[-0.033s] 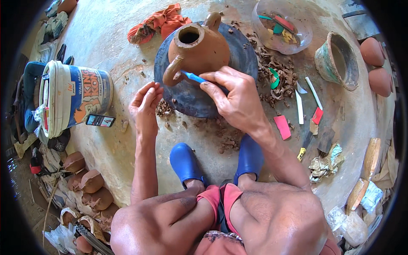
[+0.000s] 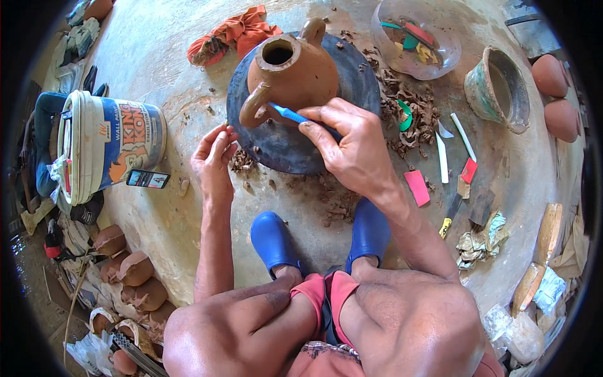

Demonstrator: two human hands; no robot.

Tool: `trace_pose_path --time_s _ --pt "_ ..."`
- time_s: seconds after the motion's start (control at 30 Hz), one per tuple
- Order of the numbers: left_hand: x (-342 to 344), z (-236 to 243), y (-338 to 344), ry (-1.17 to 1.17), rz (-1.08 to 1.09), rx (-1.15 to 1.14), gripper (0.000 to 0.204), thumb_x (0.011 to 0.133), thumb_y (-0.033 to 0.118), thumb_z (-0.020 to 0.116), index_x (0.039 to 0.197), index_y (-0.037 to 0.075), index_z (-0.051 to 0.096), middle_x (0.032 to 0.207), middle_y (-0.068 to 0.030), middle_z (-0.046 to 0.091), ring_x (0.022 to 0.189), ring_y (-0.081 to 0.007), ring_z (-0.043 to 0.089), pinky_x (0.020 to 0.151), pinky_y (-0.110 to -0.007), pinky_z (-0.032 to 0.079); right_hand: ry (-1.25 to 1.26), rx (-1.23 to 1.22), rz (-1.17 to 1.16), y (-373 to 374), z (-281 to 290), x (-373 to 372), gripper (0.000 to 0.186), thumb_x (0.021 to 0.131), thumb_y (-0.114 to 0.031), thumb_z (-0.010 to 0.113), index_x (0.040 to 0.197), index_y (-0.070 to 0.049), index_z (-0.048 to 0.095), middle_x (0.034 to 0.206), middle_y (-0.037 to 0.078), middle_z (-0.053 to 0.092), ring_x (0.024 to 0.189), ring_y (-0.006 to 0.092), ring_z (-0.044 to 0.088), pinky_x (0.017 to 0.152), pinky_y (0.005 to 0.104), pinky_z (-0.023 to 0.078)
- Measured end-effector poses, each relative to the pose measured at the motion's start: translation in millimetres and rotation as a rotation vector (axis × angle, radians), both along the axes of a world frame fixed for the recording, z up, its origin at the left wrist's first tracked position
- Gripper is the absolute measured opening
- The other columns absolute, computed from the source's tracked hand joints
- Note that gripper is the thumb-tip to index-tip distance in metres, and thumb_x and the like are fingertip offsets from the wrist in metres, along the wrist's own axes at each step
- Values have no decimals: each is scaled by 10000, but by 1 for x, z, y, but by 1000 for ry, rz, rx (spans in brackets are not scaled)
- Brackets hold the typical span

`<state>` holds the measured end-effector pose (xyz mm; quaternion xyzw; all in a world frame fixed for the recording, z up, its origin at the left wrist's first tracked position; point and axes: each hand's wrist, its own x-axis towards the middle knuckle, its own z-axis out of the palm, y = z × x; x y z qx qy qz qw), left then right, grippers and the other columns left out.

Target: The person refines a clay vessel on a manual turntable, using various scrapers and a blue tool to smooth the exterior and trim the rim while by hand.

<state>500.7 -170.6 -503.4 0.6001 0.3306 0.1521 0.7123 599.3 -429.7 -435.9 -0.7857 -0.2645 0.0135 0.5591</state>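
Observation:
A brown clay pot (image 2: 301,75) with an open neck stands on a dark round turntable (image 2: 282,154). One looped clay handle (image 2: 254,112) is on its near left side; another handle (image 2: 312,29) rises at the back. My right hand (image 2: 348,141) grips a slim blue plastic tool (image 2: 288,113), its tip reaching the inner side of the near handle. What the tip is like is hidden. Left of the turntable, my left hand (image 2: 215,151) is raised with thumb and fingers pinched together, apart from the pot. Whatever it may hold is too small to make out.
Clay shavings (image 2: 418,119) litter the floor right of the turntable, near a clear bowl (image 2: 449,63) of scrapers. A paint bucket (image 2: 116,144) and phone (image 2: 147,178) stand left; an orange cloth (image 2: 242,31) lies behind. A green-stained pot (image 2: 502,88) and white strips (image 2: 443,160) are right.
My right hand has shifted very slightly rightward, and a little more of the blue tool shows. The left fingertips have moved slightly left, still pinched.

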Motion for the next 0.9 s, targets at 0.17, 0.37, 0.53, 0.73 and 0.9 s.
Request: trace_pose_path --time_s 0.17,0.37,0.53,0.73,0.9 --pt "-11 -55 1 23 -90 473 495 1038 83 723 1516 13 615 1581 -190 577 1398 -245 601 1137 -341 504 -3 -19 14 -17 -1 -4 157 919 -75 772 1049 12 783 931 187 730 876 380 715 784 452 568" --pt "-6 -63 -23 206 -257 684 634 1010 298 777 1571 81 576 1716 -303 351 1596 -369 380 1233 -424 422 -2 -185 108 -26 -19 -15 146 918 -98 764 1034 -10 782 975 175 746 892 392 742 810 478 602" --pt "-14 -57 -33 299 -301 1006 674 915 342 861 1467 9 663 1675 -271 451 1082 -219 745 919 -345 600 -42 -451 64 -9 -56 -34 159 948 -91 657 1035 8 745 928 192 697 862 421 733 796 518 614" --pt "-49 -23 -74 347 -460 1070 632 886 423 862 1331 -9 742 1506 -435 521 1141 -507 731 927 -483 626 -178 -515 19 12 -93 -46 216 937 -76 653 1117 15 731 998 193 678 921 399 723 800 503 612" --pt "-72 -20 -84 218 -519 1051 527 902 370 862 1272 6 768 1376 -345 676 1016 -427 790 843 -444 644 -168 -473 116 15 -98 -49 194 941 -80 633 1092 8 717 1013 183 677 938 387 726 792 502 619"
